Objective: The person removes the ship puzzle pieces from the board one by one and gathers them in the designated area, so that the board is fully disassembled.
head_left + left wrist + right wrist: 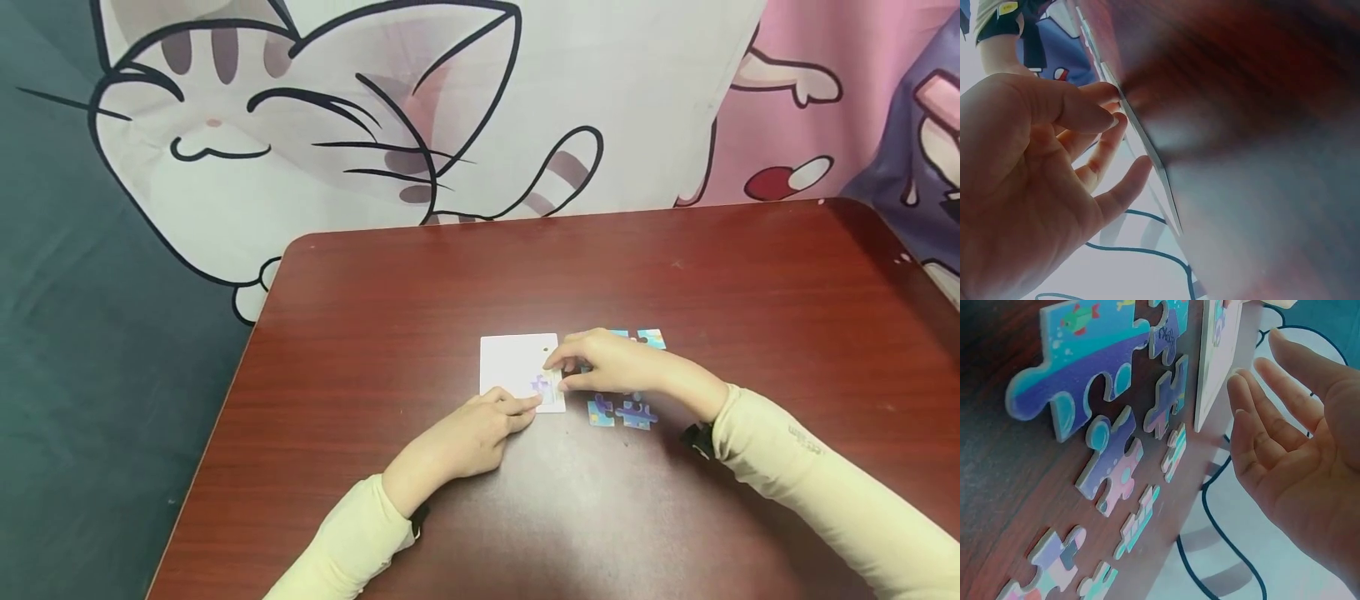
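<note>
A white square board (510, 360) lies on the table, with a pale purple and yellow picture patch near its lower right corner. My left hand (474, 432) reaches to the board's near edge, its extended fingertips resting by that purple patch. In the left wrist view, its fingers (1127, 187) touch the thin board edge without curling round it. Over the board's right edge is my right hand (611, 362), thumb and index finger apart. The right wrist view shows its relaxed fingers (1279, 434) with nothing between them. Jigsaw pieces (637, 415) lie beside and beneath this hand.
Several colourful jigsaw pieces, among them a large blue and purple one with a fish (1094, 347), lie in loose rows right of the board. The reddish-brown table (375, 300) ends at a cloth (637, 108) printed with a cartoon cat.
</note>
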Motion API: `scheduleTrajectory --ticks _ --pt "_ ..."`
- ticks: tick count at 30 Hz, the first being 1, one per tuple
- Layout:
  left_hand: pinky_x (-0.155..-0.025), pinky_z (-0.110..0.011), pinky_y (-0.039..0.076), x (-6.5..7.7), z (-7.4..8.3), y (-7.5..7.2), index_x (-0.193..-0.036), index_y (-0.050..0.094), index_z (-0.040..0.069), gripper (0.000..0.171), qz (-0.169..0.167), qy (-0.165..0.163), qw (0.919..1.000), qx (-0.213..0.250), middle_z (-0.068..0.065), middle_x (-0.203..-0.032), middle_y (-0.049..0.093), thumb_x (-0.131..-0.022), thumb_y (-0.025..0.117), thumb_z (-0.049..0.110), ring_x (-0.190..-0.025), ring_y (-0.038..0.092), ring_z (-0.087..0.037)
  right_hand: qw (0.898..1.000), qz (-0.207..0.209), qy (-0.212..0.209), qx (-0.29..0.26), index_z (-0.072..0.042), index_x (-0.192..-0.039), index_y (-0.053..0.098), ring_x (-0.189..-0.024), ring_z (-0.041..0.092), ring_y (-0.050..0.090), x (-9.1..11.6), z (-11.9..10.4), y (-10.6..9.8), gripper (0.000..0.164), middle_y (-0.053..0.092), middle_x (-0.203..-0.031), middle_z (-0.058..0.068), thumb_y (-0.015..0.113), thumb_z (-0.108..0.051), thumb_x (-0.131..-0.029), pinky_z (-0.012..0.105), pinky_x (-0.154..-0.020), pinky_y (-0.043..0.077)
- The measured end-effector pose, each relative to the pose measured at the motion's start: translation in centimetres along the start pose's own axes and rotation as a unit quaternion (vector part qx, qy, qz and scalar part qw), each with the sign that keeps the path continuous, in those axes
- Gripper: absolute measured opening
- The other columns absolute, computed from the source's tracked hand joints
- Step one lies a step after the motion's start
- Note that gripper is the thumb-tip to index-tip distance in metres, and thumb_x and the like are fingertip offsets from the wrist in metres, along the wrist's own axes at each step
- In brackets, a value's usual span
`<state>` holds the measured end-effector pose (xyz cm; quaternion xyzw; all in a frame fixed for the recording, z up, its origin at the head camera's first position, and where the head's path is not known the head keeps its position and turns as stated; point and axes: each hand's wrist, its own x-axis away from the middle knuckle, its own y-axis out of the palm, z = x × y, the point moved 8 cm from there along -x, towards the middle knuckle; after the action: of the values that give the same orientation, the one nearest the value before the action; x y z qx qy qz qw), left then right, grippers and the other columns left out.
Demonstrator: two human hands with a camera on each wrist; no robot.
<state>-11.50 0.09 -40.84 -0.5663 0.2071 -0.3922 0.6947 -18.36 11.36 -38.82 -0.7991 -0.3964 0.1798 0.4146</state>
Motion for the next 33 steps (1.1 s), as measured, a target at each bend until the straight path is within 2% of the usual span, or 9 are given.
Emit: scheduleTrajectory --ticks 9,14,26,29,33 --pt "-0.098 -0.032 0.042 0.4 -0.3 0.1 -0.133 0.053 0.012 0.049 -0.008 -0.017 0.9998 -0.002 0.009 -0.145 0.04 -0.085 0.054 0.001 -0.116 0.047 -0.012 1.0 -0.025 -0.006 0.005 -0.008 -0.108 0.067 -0.085 0.015 0.059 -1.6 -0.5 0.8 0.029 0.065 -0.096 0.001 0.073 -0.014 -0.08 0.031 -0.075 0.05" --pt "-0.096 -0.033 0.043 0.4 -0.2 0.2 -0.134 0.052 0.015 0.049 -0.005 -0.021 0.9997 -0.007 0.011 -0.144 0.04 -0.087 0.052 0.002 -0.117 0.046 -0.011 0.999 -0.041 -0.005 0.006 -0.008 -0.109 0.067 -0.086 0.016 0.058 -2.2 -0.7 1.1 0.033 0.065 -0.094 0.0 0.075 -0.012 -0.077 0.031 -0.075 0.05" --pt "-0.095 -0.029 0.042 0.2 -0.1 0.2 -0.133 0.053 0.014 0.05 -0.014 -0.021 0.9997 -0.007 0.012 -0.143 0.041 -0.085 0.054 0.001 -0.115 0.048 -0.011 0.995 -0.066 0.079 0.014 -0.006 -0.1 0.064 -0.081 0.013 0.055 -3.3 0.1 2.3 0.04 0.061 -0.089 0.001 0.082 -0.021 -0.067 0.028 -0.077 0.049" --pt "-0.093 -0.028 0.043 0.2 -0.1 0.2 -0.133 0.053 0.015 0.051 -0.013 -0.018 0.9996 -0.017 0.013 -0.144 0.041 -0.084 0.054 0.002 -0.114 0.048 -0.01 0.992 -0.07 0.1 0.011 -0.006 -0.095 0.065 -0.077 0.012 0.055 -3.5 0.4 2.5 0.038 0.062 -0.087 0.001 0.083 -0.019 -0.064 0.027 -0.075 0.05" --pt "-0.093 -0.028 0.043 0.3 -0.1 0.3 -0.135 0.052 0.015 0.051 -0.02 -0.017 0.9992 -0.029 0.013 -0.145 0.039 -0.085 0.054 0.003 -0.115 0.047 -0.01 0.992 -0.066 0.104 0.003 -0.006 -0.088 0.067 -0.073 0.012 0.057 -3.8 0.2 2.4 0.033 0.064 -0.084 0.002 0.084 -0.014 -0.061 0.028 -0.075 0.051"
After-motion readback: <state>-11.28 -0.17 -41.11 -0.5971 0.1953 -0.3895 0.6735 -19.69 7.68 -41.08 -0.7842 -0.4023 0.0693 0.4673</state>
